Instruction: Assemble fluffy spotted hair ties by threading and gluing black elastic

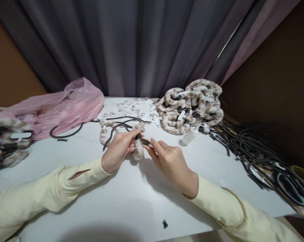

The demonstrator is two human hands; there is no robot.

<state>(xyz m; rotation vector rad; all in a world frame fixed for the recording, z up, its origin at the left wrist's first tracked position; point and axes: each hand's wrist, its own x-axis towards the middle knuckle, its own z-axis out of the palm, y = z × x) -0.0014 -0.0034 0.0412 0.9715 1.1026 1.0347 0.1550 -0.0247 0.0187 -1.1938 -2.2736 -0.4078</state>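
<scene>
My left hand (119, 149) is closed around a fluffy white-and-brown plush loop (138, 152), its thumb pressing near the black band on it. From the other side, my right hand (170, 163) pinches a small flat dark piece (146, 142) that meets the loop at that band. Its exact kind is hard to make out. Just behind my left hand lie another thin plush length (103, 134) and several black cords (113, 129). A white squeeze bottle (189, 135) stands beyond my right hand.
Plush loops with white tags are piled at back right (203, 97) and far left (18, 153). A pink plastic bag (63, 107) rests at back left. Small metal rings (135, 108) are scattered behind. Black cords (250, 144) heap along the right edge. A black scrap (165, 224) lies in front.
</scene>
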